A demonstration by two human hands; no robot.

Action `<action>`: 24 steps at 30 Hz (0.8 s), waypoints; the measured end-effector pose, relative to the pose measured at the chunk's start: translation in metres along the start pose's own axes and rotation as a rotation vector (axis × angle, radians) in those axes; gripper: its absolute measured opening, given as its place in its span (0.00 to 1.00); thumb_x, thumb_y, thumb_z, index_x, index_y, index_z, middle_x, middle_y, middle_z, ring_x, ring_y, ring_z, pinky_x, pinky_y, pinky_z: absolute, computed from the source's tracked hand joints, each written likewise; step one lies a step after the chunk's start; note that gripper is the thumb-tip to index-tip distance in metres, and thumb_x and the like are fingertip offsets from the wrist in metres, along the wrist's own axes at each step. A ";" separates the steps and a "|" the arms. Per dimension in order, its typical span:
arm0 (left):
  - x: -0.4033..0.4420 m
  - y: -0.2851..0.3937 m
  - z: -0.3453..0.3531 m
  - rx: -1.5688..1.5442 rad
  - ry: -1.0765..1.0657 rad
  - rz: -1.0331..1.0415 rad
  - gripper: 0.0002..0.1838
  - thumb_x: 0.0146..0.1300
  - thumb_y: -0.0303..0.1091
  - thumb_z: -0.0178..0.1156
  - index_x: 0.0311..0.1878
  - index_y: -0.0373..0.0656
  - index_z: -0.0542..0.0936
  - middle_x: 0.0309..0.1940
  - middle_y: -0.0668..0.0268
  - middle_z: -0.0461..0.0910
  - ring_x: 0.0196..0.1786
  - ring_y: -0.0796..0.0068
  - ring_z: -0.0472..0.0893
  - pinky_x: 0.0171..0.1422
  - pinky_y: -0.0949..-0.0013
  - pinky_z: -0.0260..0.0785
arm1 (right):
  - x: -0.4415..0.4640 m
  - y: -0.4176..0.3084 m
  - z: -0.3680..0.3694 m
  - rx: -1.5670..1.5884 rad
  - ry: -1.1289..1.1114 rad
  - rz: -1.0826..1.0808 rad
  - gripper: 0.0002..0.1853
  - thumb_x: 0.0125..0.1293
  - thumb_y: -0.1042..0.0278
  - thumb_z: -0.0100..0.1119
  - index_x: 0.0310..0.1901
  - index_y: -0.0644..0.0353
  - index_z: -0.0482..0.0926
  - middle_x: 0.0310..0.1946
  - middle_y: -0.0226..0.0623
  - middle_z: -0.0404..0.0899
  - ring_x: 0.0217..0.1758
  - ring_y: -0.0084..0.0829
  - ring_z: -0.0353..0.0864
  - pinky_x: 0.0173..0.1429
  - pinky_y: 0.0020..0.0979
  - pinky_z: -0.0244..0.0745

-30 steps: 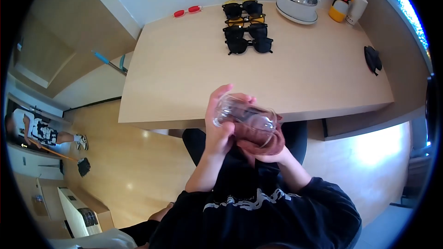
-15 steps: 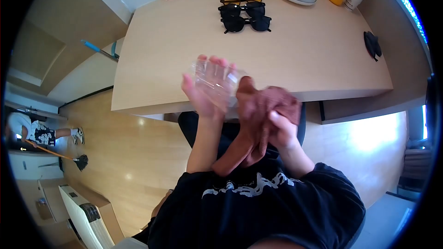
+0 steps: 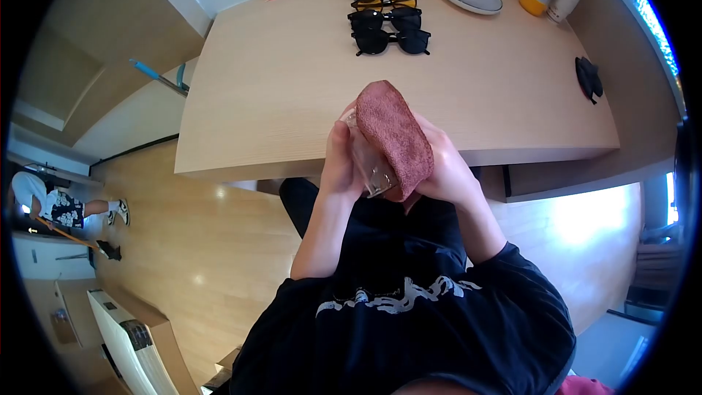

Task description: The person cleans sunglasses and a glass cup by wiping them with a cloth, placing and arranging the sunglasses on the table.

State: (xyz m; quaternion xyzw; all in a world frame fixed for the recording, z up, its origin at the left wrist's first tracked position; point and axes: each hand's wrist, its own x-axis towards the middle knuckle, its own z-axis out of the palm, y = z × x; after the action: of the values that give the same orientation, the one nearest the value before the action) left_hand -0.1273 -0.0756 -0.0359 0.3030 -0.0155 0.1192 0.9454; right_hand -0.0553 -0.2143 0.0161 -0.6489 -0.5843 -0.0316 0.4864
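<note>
No text legible; white print (image 3: 398, 301) on black shirt (image 3: 409, 344) unreadable.

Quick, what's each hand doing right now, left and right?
Left hand: closed on a clear container.
Right hand: closed on a reddish-brown cloth.

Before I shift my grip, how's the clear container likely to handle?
The clear container looks glossy, so it may slip from your left hand. I see no obvious dent from that grip, so it's probably stiff. It's see-through, so it could be fragile glass, or plastic.
</note>
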 end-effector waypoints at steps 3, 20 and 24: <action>-0.007 0.006 0.014 -0.017 0.183 -0.031 0.44 0.56 0.60 0.56 0.66 0.37 0.53 0.62 0.56 0.62 0.63 0.65 0.66 0.64 0.62 0.62 | 0.001 -0.002 0.013 -0.008 0.039 -0.010 0.24 0.35 0.78 0.64 0.41 0.67 0.76 0.45 0.50 0.74 0.56 0.53 0.69 0.54 0.42 0.70; -0.001 0.005 0.026 0.351 0.111 0.371 0.40 0.57 0.47 0.61 0.64 0.35 0.53 0.61 0.49 0.62 0.59 0.65 0.69 0.63 0.66 0.61 | -0.024 0.022 0.040 -0.210 0.496 0.115 0.16 0.46 0.75 0.66 0.40 0.66 0.79 0.38 0.44 0.80 0.39 0.36 0.82 0.42 0.30 0.77; -0.001 0.010 0.030 0.327 0.107 0.432 0.31 0.59 0.41 0.58 0.59 0.36 0.58 0.47 0.52 0.73 0.58 0.56 0.70 0.65 0.59 0.58 | -0.019 0.011 0.039 -0.150 0.440 -0.169 0.16 0.36 0.75 0.69 0.32 0.64 0.81 0.32 0.41 0.81 0.32 0.39 0.82 0.33 0.31 0.77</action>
State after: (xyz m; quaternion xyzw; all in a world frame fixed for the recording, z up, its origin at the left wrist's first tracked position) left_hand -0.1292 -0.0849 -0.0054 0.4346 -0.0104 0.3346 0.8361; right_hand -0.0739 -0.2002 -0.0224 -0.6095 -0.5124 -0.2562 0.5480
